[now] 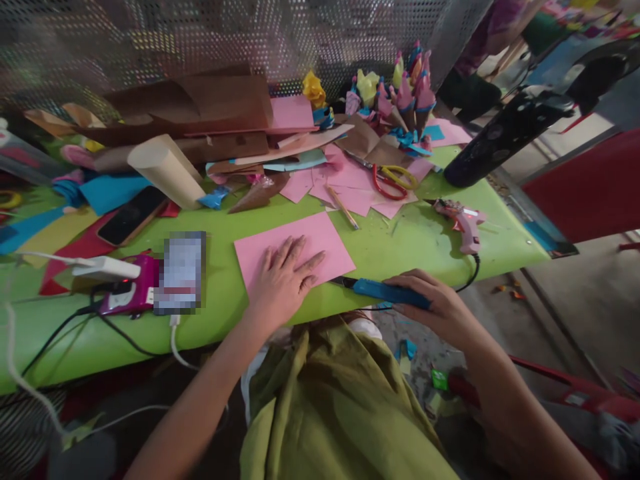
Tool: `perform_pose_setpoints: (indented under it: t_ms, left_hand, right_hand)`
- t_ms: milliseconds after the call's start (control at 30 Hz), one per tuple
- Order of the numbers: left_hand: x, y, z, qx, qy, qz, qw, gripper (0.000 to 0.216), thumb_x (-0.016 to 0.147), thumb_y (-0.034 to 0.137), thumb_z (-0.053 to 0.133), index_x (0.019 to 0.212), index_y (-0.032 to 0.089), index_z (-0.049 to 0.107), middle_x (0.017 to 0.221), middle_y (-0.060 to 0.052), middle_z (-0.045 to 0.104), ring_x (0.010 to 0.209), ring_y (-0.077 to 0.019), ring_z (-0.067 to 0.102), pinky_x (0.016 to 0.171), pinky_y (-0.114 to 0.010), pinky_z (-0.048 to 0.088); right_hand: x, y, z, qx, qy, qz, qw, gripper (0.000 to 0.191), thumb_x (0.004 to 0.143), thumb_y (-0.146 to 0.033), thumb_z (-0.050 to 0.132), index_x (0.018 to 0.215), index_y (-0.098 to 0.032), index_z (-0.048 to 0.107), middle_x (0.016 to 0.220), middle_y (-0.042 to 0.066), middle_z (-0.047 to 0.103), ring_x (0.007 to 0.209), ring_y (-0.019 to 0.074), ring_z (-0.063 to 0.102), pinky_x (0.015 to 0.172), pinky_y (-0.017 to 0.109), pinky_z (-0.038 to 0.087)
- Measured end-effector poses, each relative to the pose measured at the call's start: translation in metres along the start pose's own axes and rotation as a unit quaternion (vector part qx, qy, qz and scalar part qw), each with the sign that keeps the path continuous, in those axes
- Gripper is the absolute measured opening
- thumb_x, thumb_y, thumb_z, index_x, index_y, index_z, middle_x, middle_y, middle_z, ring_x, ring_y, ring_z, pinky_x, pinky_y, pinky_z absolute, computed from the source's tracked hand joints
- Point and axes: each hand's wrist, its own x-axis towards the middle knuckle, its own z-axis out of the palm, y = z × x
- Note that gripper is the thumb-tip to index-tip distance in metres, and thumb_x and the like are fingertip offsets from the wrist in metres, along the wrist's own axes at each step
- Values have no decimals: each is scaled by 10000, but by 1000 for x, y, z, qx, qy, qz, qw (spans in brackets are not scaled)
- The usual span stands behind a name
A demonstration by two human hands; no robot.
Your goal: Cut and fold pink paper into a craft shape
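Note:
A sheet of pink paper [315, 237] lies on the green bench [220, 333] in front of me. Flat on top of it rests my left hand [285, 273], fingers spread. My right hand [430, 300] grips a blue-handled utility knife [385, 291]. The knife's dark blade points left and reaches the lower right edge of the pink paper; I cannot tell whether it touches the sheet or slips under it.
Red and yellow scissors [387, 183], a pencil [343, 208] and pink scraps lie behind the sheet. A glue gun [465, 227] and a black bottle [500, 143] are at right. Phones [131, 217], a magenta power strip [133, 287] and cables are at left. Paper cones [407, 93] stand behind.

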Motion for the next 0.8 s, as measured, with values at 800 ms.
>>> perform_pose_setpoints:
  t_ms: [800]
  left_hand:
    - [5,8,1,-33,14,-15,999,521,1034,389,374,1554,381,337,1667,-58,283,1535,-299,261,1205,-572,288]
  right_hand:
    - [2,-15,23,-4,-22,-1,1000,287,975,-329,580,1256,-274,603,1135,85,649,994,229,675,835,336,570]
